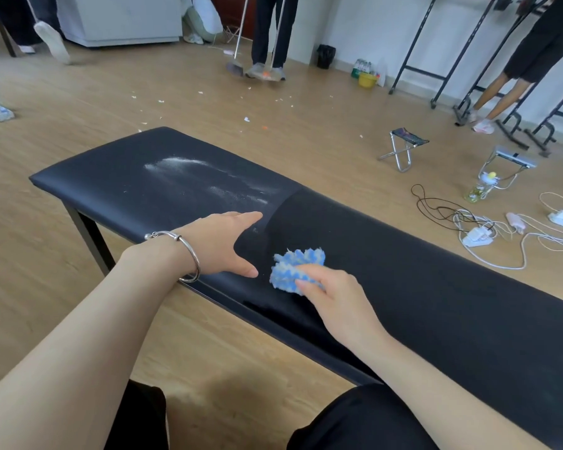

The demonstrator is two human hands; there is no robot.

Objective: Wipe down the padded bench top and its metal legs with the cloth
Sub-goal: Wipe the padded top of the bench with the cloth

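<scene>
Right hand [335,297] grips the fluffy blue and white cloth [294,266], bunched up on the black padded bench top [436,287]. Left hand [221,245] lies flat just beside it, fingers straight. White dust [182,165] sits farther along, near a metal leg [91,235].

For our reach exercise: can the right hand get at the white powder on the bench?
Probably yes: the right hand grips the cloth on the bench top, white powder just beyond, though the flat left hand sits partly between.
</scene>
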